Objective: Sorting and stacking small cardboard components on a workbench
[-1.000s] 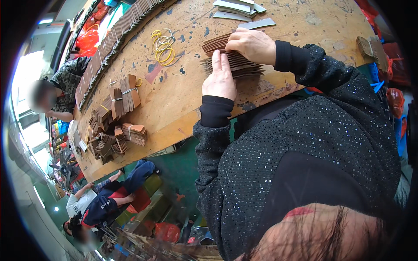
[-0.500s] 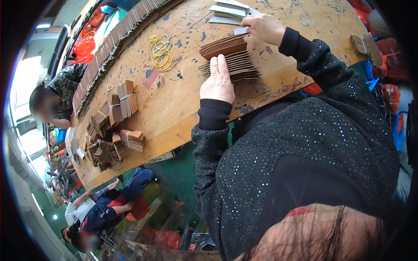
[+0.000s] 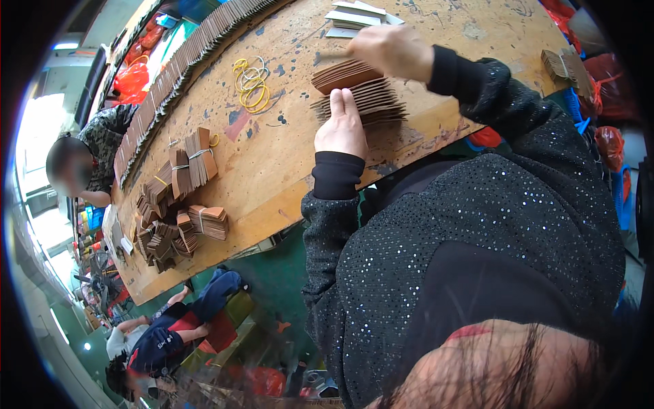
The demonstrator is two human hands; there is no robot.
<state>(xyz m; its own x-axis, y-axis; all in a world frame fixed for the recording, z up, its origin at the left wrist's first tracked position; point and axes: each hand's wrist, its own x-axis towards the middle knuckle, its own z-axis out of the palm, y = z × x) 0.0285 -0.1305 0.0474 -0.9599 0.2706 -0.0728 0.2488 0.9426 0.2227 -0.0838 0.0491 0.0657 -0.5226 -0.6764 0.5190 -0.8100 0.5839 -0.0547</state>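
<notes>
A short line of pale lettering (image 3: 167,343) is borne on the dark blue shirt (image 3: 151,350) of a co-worker (image 3: 193,334) at the lower left of the view. The letters are shown small and tilted, near the bent rim of the picture, and no whole word can be made out with certainty

The person is wearing a black sweater (image 3: 402,232) flecked with silvery sequins. A smooth black chest panel (image 3: 477,286) is interrupting them; on either side of that panel, sequinned sleeves (image 3: 321,238) are ending in plain black cuffs (image 3: 337,176).
</notes>
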